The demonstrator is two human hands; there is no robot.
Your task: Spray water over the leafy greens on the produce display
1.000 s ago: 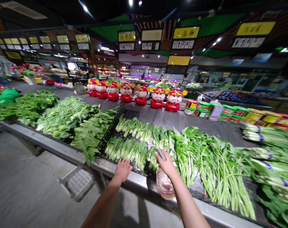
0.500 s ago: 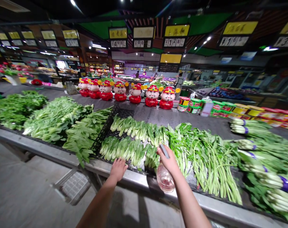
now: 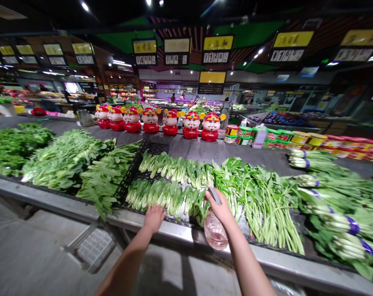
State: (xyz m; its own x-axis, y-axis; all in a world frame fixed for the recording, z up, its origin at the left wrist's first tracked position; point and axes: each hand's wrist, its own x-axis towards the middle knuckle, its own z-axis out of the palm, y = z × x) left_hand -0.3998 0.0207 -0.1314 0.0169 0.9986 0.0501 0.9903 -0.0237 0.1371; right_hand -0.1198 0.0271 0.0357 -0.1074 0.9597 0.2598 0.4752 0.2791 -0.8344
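Note:
My right hand (image 3: 219, 207) is wrapped round the neck of a spray bottle (image 3: 215, 232) with a clear, pinkish body and a grey top. The bottle hangs over the metal front edge, by the right end of the bok choy rows. My left hand (image 3: 155, 217) is palm down with fingers apart at the front row of bok choy (image 3: 171, 196), its fingertips at the stalks; whether they press on them I cannot tell. A second row of bok choy (image 3: 174, 167) lies behind. Right of the bottle, long-stemmed leafy greens (image 3: 263, 205) are heaped.
A metal rail (image 3: 180, 233) runs along the counter front. Other leafy greens (image 3: 60, 160) lie left, past a black crate wall (image 3: 134, 166). Bunches with purple bands (image 3: 353, 225) lie right. Red figurines (image 3: 171, 123) and stacked tins (image 3: 245, 135) line the back. A grey crate (image 3: 92, 246) sits below.
The view has turned slightly right, so the counter and signs sit further left. Both hands keep nearly the same pose, and the spray bottle is still in my right hand.

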